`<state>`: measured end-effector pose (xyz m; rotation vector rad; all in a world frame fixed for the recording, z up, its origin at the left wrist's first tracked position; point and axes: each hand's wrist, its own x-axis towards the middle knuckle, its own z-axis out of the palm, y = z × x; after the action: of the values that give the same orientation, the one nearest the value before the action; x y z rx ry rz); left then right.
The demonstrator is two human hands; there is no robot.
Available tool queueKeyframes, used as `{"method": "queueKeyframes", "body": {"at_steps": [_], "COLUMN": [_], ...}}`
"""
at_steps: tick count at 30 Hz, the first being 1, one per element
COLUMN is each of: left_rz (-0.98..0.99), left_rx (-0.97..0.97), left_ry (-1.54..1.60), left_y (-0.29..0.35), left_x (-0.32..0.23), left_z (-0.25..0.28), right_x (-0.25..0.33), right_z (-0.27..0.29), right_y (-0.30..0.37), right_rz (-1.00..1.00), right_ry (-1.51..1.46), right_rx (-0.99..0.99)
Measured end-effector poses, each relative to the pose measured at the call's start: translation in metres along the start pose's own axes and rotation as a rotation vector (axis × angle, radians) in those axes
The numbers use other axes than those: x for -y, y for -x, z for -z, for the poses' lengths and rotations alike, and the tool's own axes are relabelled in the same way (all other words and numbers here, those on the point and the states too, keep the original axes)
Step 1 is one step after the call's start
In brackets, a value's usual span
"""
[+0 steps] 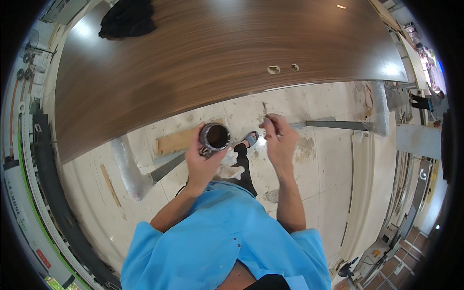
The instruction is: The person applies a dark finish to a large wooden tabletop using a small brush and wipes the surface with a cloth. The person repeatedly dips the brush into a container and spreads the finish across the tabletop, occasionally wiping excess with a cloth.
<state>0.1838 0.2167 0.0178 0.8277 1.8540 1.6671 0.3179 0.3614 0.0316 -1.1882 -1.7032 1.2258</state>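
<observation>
My left hand (197,162) is wrapped round a small round jar (215,137), its open mouth facing up and dark brown inside. To the right of it, my right hand (279,137) pinches a thin dark stick-like tool (264,107), perhaps a small brush; its kind is too small to tell. The tool's tip points away from me, toward the near edge of a large dark wood-grain board (193,63). Both hands are apart from the board. Something white and crumpled, like cloth (232,169), shows below my left hand.
Two oval cutouts (274,70) pierce the board, and a black cloth (128,18) lies at its far left. Wrapped legs (129,169) and a metal bar (338,124) stand beneath. Wood strips (110,183) lie on the floor. A long machine (34,227) lines the left; a person (424,102) stands far right.
</observation>
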Motion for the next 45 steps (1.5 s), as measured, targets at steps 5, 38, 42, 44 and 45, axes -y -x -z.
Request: {"method": "queueKeyframes", "body": {"at_steps": [5,38,42,44,45], "left_rz": [0.079,0.085,0.121,0.132,0.137], "left_rx": [-0.067,-0.057,-0.108,-0.132,-0.141], "left_ry": [-0.047,-0.114,-0.078,-0.053,-0.041], "left_y": [0.000,-0.013,-0.010,-0.008,-0.008], "left_x": [0.001,0.004,0.005,0.005,0.005], "left_z": [-0.001,-0.005,0.003,0.007,0.008], "right_x": [-0.041,-0.039,-0.033,-0.026,-0.024], "right_z": [-0.024,-0.055,-0.071,-0.079,-0.080], "right_y": [-0.029,-0.017,-0.011,-0.005,-0.005], "right_rz": [0.063,-0.048,-0.070,0.025,0.087], "right_ry": [-0.011,-0.174,-0.091,-0.089,-0.090], "right_rx": [-0.043,-0.173,0.002,0.116,0.202]}}
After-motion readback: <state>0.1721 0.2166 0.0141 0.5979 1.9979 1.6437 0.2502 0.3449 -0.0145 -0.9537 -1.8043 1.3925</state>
